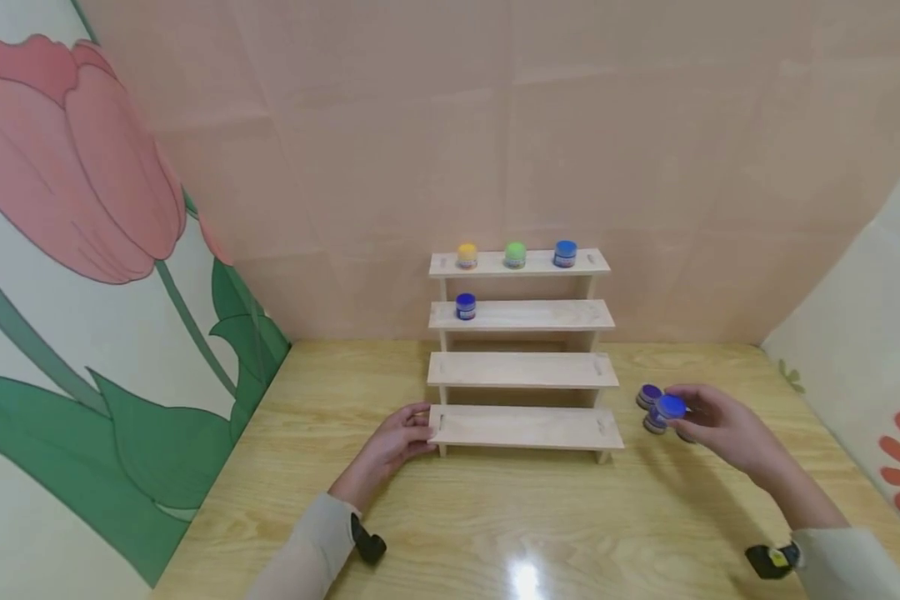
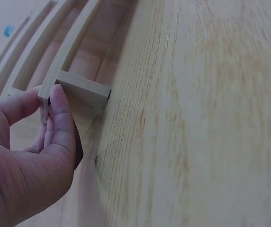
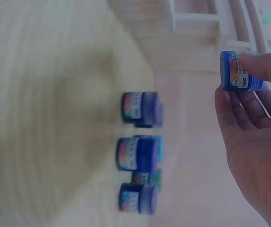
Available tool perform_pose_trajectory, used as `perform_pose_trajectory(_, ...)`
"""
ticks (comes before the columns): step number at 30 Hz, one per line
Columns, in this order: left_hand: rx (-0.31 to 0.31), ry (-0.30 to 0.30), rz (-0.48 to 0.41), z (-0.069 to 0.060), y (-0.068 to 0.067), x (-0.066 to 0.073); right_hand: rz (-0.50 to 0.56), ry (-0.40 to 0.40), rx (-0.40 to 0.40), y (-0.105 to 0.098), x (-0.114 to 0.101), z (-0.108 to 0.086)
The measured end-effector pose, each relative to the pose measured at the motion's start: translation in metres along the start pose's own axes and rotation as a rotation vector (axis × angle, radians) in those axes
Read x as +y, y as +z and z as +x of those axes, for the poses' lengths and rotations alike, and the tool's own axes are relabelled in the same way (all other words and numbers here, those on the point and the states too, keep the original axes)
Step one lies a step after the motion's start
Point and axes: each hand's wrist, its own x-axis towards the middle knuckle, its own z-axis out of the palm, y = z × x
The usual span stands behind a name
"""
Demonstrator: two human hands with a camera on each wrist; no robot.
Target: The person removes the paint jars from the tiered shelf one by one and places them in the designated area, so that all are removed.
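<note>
My left hand [image 1: 390,439] pinches the left end of the bottom board of a stepped wooden display rack [image 1: 521,427]. The left wrist view shows that board's end between thumb and fingers. To the right of the rack, my right hand [image 1: 727,429] holds a small blue paint jar [image 3: 242,71] between thumb and fingers, raised above the table. Beneath it stand several more paint jars, among them a purple-lidded one [image 1: 648,396], a dark blue one [image 3: 136,154] and a green one [image 3: 147,177]; the hand partly hides this group in the head view.
On the rack's top board stand a yellow jar [image 1: 467,256], a light green jar [image 1: 515,255] and a blue jar [image 1: 565,254]. A dark blue jar [image 1: 466,307] is at the left of the board below. The wood-grain table [image 1: 450,517] meets a cloth-covered wall behind the rack.
</note>
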Motion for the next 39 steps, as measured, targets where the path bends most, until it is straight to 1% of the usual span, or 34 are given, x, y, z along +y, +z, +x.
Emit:
perform_pose_trajectory(2,0.002,-0.005,0.001,0.0,0.001,0.0,0.0,0.001,0.002,0.0,0.005,-0.005)
perform_pose_trajectory(8,0.004,-0.009,0.0,0.002,0.001,0.0,0.027,0.039,-0.027,-0.001,0.016,-0.016)
perform_pose_trajectory(12,0.003,-0.002,0.001,0.001,0.001,0.001,0.067,0.027,-0.038,-0.001,0.026,-0.02)
perform_pose_trajectory(15,0.003,-0.001,-0.005,0.001,0.001,0.001,0.073,0.03,-0.053,0.001,0.032,-0.023)
perform_pose_trajectory(21,0.004,0.001,-0.004,0.0,0.001,0.0,0.041,0.053,-0.088,0.009,0.04,-0.028)
perform_pose_trajectory(26,0.006,0.003,-0.001,-0.001,0.002,-0.001,0.025,0.023,-0.104,0.016,0.045,-0.029)
perform_pose_trajectory(29,0.008,-0.001,-0.001,0.0,0.001,-0.002,0.009,0.019,-0.11,0.019,0.048,-0.028)
perform_pose_trajectory(32,0.005,-0.001,0.001,0.001,0.001,-0.002,-0.023,0.029,-0.116,0.02,0.05,-0.028)
perform_pose_trajectory(34,0.005,-0.004,0.003,0.001,0.001,-0.002,-0.036,0.059,-0.121,0.022,0.052,-0.028)
perform_pose_trajectory(36,0.006,-0.003,0.005,0.002,0.0,-0.002,-0.056,0.069,-0.129,0.023,0.052,-0.028)
perform_pose_trajectory(39,0.005,-0.001,0.006,0.003,0.0,-0.002,-0.086,0.067,-0.134,0.024,0.053,-0.026)
